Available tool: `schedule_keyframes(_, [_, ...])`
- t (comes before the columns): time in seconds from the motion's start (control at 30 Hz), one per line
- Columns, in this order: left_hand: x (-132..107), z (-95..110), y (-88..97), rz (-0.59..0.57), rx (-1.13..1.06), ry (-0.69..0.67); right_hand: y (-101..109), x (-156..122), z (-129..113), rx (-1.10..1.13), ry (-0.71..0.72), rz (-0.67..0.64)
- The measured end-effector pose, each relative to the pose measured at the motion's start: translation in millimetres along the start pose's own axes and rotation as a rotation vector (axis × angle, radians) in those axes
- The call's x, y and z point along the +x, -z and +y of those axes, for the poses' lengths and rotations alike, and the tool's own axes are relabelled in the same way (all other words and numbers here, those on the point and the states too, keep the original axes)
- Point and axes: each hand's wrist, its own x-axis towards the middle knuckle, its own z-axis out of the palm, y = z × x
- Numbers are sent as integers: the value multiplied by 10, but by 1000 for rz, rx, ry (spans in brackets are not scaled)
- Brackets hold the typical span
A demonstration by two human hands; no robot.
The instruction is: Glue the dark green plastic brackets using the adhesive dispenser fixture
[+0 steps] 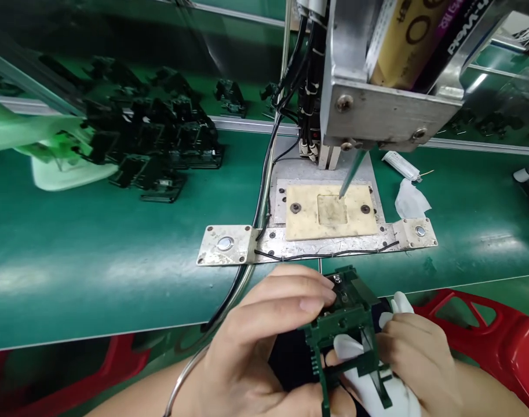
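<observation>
A dark green plastic frame (346, 313) with open slots and prongs is tilted in front of me, below the table's front edge. My left hand (255, 347) grips it from the left, fingers on its upper face and thumb beneath. Small metal screws or contacts show on its top. My right hand (420, 347) is curled at the frame's right side, around soft white material (383, 388) that looks like a cloth or tissue. Part of that white material shows through the frame's opening. The right fingertips are mostly hidden.
A dispenser (390, 110) with a needle stands over a cream fixture block (303, 226). Metal button plates (210, 252) flank it. Dark frames (155, 136) pile up at left. A white tube (401, 166) and tissue (412, 200) lie right. Cables cross the table; red stools (507, 341) stand below.
</observation>
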Motion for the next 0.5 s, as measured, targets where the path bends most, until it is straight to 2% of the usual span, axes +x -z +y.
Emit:
schedule_keyframes(0.07, [7, -8, -7, 8, -3, -28, -58, 62, -31, -21, 33, 2])
schedule_keyframes(0.23, [14, -73, 54, -63, 64, -65, -32, 227, -2, 12, 18, -170])
schedule_keyframes(0.37, [-15, -111, 30, -53, 51, -13, -33, 262, 110, 91, 45, -172])
schedule_keyframes(0.5, [22, -169, 76, -143, 48, -19, -45, 229, 285, 18, 1, -164])
